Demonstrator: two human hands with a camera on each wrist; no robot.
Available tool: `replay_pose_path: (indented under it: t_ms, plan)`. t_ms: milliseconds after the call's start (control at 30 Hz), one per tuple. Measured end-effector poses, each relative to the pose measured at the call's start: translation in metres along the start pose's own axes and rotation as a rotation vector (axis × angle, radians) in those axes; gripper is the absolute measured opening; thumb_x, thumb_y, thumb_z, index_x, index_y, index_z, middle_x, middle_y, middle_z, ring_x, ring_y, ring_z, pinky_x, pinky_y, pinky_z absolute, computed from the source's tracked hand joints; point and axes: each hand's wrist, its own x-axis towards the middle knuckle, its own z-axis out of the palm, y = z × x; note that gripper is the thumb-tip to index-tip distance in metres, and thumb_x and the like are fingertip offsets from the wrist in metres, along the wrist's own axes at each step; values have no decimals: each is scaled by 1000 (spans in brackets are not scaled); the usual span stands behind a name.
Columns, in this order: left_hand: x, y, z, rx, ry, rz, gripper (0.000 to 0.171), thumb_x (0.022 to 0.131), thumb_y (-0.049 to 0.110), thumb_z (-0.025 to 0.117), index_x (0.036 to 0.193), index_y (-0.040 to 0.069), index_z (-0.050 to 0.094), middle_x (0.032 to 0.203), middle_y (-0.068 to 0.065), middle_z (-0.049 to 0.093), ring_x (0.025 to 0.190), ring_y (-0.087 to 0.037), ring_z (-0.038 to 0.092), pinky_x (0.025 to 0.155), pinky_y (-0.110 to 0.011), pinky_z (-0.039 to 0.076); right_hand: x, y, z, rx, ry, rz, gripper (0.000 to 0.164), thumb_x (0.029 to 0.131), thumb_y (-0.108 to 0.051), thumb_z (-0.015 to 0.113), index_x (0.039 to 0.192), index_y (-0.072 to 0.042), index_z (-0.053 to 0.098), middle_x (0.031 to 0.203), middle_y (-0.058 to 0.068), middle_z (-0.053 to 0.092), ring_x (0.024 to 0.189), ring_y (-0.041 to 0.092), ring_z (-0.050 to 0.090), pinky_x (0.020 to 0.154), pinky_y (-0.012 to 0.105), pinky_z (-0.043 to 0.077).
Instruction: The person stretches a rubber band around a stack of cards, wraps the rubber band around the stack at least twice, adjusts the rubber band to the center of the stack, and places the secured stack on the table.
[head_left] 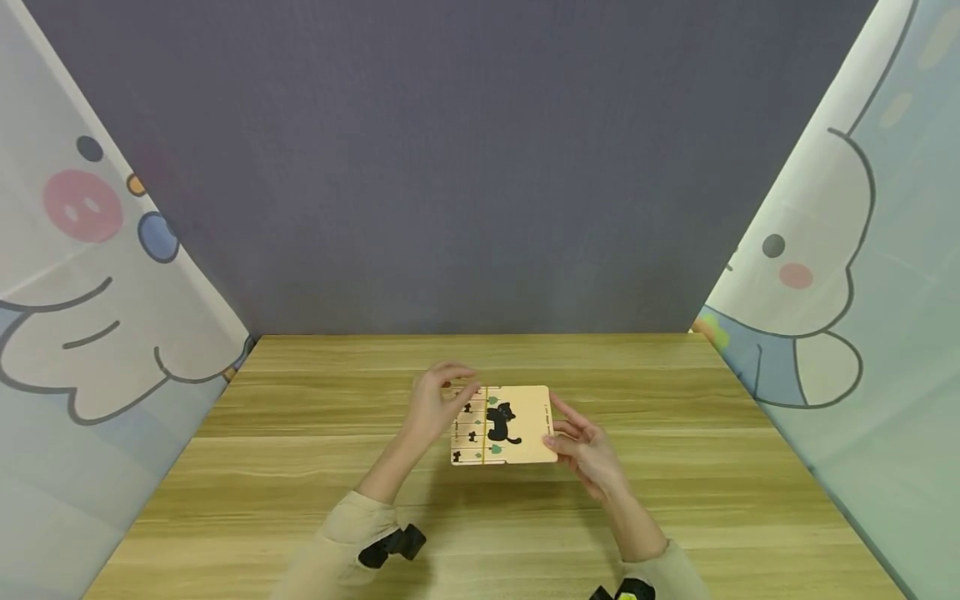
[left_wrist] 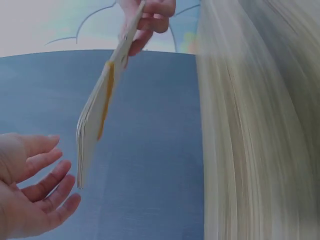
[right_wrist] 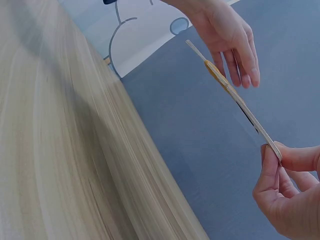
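A thin cream-coloured stack of cards or booklets (head_left: 531,433), printed with a black cat, small cats and green leaves, is held up above the table. A yellow elastic band (head_left: 485,427) runs round it, left of the middle. My right hand (head_left: 592,458) pinches the stack's right edge between thumb and fingers. Beside the left end is my left hand (head_left: 431,404), its fingers loosely spread. In the left wrist view that hand (left_wrist: 35,187) stands apart from the stack (left_wrist: 92,122), whose edge shows several thin layers.
Beneath the hands lies a wood-grain table (head_left: 315,400). A dark grey panel (head_left: 480,167) rises at its back edge. Curtains with cartoon animals hang on the left (head_left: 97,317) and the right (head_left: 885,333). Black straps (head_left: 392,546) sit on both wrists.
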Motion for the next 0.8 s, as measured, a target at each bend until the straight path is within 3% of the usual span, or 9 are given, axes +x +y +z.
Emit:
replay_pose_path:
  t_ms: [200,433,700,800]
  plan:
    - [-12,8,-3,-40,64,22,18,78,7,67,95,1,66,94,-7,63,86,-20,57,72,-35,49,1,0,-1,16,26,7,66,79,13,56,137,-8,32,89,4,60,69,12,58,55,18,45]
    - [-32,16,3,-193,110,-14,17,78,5,67,94,-3,66,91,-11,64,79,-20,59,65,-31,52,3,-1,-1,19,48,-2,65,79,12,56,137,-9,33,90,4,61,70,12,58,55,18,44]
    - [-53,53,3,-284,123,-109,12,78,-6,63,90,-9,64,82,-16,64,68,-27,60,59,-30,52,5,-1,-2,40,79,-2,65,79,13,54,136,-10,33,88,3,57,69,12,57,54,17,43]
    - [-59,59,6,-320,137,-145,11,78,-6,63,88,-9,65,81,-17,64,65,-28,60,57,-30,52,5,-1,-2,48,86,-1,65,80,13,54,137,-10,33,87,2,57,69,11,56,55,17,43]
